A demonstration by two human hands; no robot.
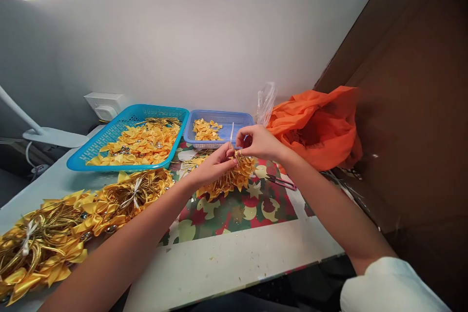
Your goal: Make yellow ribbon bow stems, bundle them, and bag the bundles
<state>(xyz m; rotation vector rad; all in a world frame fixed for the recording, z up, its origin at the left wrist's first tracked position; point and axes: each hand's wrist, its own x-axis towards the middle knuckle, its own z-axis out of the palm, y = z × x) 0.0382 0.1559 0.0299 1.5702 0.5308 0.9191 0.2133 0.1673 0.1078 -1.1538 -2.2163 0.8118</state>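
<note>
A bundle of gold cords with yellow ribbon bows is at the middle of the table, under both hands. My left hand is closed around the cords at the top of this bundle. A white tie sticks up between the hands, one end free. My right hand is closed in a pinch against the looped cords, where the tie goes round them; its fingertips are partly hidden. To the left lie tied bundles of the same bows, one near my left forearm and another at the table's left edge.
Behind stand a turquoise basket of yellow bows and a smaller blue basket with more. Small scissors lie right of the bundle on a patterned sheet. An orange bag and cardboard bound the right side.
</note>
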